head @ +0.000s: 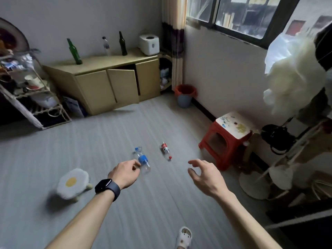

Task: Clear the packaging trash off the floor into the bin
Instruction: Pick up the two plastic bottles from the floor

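— Where's the trash?
— Two bottles lie on the floor (pixel 89 141) at twelve o'clock: the blue-label bottle (pixel 142 159) and, near it toward one o'clock, the red-label bottle (pixel 166 150). The bin (pixel 185 96) stands farther off at one o'clock, against the wall (pixel 215 69).
— And the hands?
— The right hand (pixel 206 175) is spread and empty, likely set to reach for the red-label bottle. The left hand (pixel 125 174) curls beside the blue-label bottle (pinching it or not, I cannot tell).

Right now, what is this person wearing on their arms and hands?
Both forearms are bare, with no sleeves in view. The left hand has a dark rectangular smartwatch on a dark band at its wrist and a thin ring on one finger. The right hand shows nothing worn.
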A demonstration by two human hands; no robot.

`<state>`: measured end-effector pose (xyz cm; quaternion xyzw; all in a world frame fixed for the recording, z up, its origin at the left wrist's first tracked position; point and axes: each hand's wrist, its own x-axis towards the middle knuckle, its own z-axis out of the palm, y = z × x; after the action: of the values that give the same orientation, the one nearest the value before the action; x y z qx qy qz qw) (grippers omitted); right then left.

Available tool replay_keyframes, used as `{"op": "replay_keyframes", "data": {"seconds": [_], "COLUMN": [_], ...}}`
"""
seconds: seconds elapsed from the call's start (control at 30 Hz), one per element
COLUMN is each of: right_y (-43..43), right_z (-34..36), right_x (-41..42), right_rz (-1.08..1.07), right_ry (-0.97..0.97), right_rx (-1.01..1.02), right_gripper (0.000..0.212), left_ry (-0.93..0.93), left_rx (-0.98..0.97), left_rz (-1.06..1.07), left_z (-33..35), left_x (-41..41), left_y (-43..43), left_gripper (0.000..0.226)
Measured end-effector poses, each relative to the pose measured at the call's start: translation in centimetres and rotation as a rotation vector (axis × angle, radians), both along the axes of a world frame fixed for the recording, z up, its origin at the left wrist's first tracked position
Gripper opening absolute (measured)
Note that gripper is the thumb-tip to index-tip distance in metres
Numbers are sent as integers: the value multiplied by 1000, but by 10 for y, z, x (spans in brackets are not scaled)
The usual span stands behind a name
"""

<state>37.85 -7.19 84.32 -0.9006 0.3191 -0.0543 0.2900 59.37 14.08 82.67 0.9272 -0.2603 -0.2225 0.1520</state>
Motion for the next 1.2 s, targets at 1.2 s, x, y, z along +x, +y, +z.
{"op": "replay_keyframes", "data": {"seconds": [1.2], "right_y": [-333], "right_z": [-569], "right_x": [612], "right_rz": [11], "right_ry": [785], "right_rx": [351], "right_gripper": [66], "left_ry": [394], "left_rx": [523], "left_rz": [75], "left_z": [-554], "left_x": [575], "left_y": [-282], "left_gripper": [54]}}
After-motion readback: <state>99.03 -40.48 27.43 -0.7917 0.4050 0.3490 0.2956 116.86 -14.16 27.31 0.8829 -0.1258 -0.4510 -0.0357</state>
